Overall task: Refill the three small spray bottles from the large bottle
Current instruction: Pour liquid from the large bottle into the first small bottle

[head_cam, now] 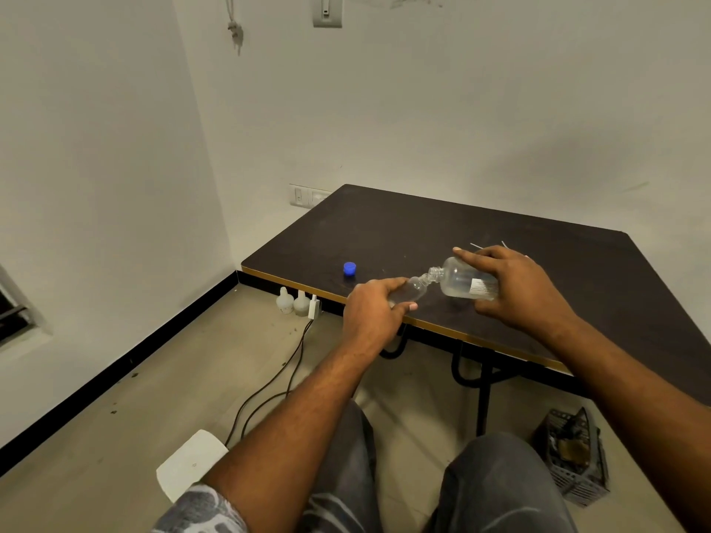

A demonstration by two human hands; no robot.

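My right hand [515, 282] grips the large clear bottle [459, 280], tipped on its side with its open neck pointing left. That neck meets the mouth of a small clear spray bottle [413, 288], which my left hand [375, 305] holds tilted near the table's front edge. The large bottle's blue cap [349, 268] stands alone on the dark table [423, 232] to the left. Thin white sprayer tubes [477, 246] poke out behind my right hand; what they belong to is hidden.
Two whitish bottles [292, 302] and a white plug [314, 306] with black cables sit on the floor under the table's left corner. A grey wire basket [573, 455] stands on the floor at right. A white object [188, 463] lies by my left elbow.
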